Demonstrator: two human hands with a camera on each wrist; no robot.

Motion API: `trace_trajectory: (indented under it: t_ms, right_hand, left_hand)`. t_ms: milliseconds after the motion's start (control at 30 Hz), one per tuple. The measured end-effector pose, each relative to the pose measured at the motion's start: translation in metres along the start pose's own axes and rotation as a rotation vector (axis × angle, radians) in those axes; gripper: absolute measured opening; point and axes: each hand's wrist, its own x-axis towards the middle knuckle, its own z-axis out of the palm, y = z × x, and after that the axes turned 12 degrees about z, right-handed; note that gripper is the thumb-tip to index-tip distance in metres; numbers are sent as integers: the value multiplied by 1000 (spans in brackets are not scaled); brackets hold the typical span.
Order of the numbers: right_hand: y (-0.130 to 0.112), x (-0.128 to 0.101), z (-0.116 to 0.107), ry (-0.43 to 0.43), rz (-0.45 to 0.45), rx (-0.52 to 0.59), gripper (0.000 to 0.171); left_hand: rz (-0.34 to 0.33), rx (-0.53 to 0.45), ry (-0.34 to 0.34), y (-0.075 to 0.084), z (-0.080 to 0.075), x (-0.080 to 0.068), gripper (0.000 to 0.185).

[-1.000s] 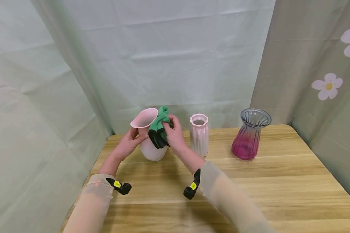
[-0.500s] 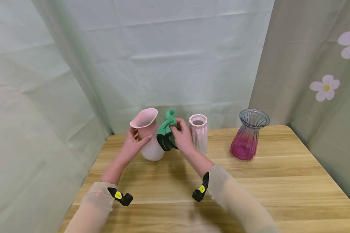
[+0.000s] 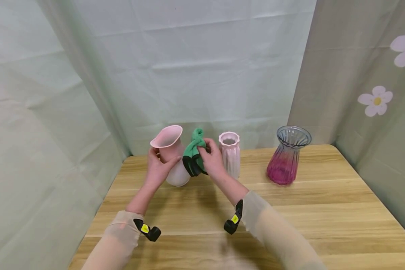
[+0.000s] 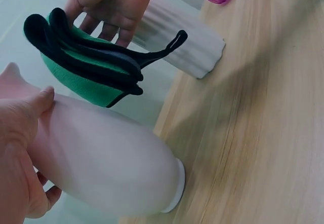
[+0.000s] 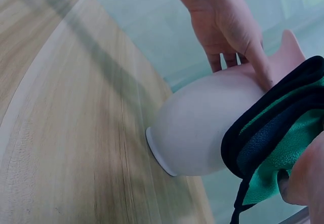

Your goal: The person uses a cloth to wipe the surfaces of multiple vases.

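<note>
A pale pink vase [image 3: 172, 157] with a flared lip stands near the table's back edge. My left hand [image 3: 159, 165] grips its neck and body, thumb on the right side [image 5: 260, 67]. My right hand [image 3: 212, 158] pinches a bunched green cloth with black edging [image 3: 194, 153] just right of that vase, between it and a ribbed pink vase [image 3: 230, 153]. In the left wrist view the cloth [image 4: 86, 64] hangs close above the pale vase [image 4: 101, 158]. In the right wrist view the cloth [image 5: 276, 138] lies against the vase's side [image 5: 197, 133].
A ribbed glass vase [image 3: 287, 155], clear on top and magenta below, stands further right. The wooden table [image 3: 290, 217] stretches toward me. Green fabric walls enclose the back and left; a flowered curtain [image 3: 374, 101] hangs at the right.
The right hand has drawn the cloth off the pale vase's rim to the right, into the gap between the two pink vases. The left hand has shifted its hold slightly on the vase.
</note>
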Motion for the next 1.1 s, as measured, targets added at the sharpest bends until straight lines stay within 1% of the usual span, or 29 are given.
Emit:
trace_trajectory:
  t_ms: [167,267,333,467,533,633,700,767,867,967,1100]
  right_hand:
    - [1,1,0,4,1,1,22]
    - [2,1,0,-4,1,-2,22]
    - [2,1,0,-5,0,-6,23]
    - [4,2,0,-1,-7,-8,23]
    - [4,2,0,2,-14,-16,23]
    - [5,3,-1,-2,-13,-21,24]
    - [5,3,0,-9,-6,-22,26]
    - [4,3,1,-12,3,-19,27]
    - [0,5,3,-12,6,-7,27]
    - [-3,8,8,-16,-5,10,24]
    - [-7,11,16,-26,-23,13,23]
  left_hand:
    - [-21,-14,-23,0,-5,0,85]
    - [-24,-35,-66,-3,-10,2,84]
    - [-17,-55,-113,-6,-16,4,83]
    - [2,-61,-248,-13,-29,9,82]
    - [9,-53,-319,-18,-36,13,81]
    - [13,-66,-414,-28,-44,19,78]
    - [8,-80,-466,-33,-48,23,78]
    - [5,-107,-501,-36,-51,26,77]
    - [3,-120,-523,-37,-53,28,76]
    - [3,-134,-525,-38,-52,28,76]
    - [-17,-148,-519,-37,-50,28,76]
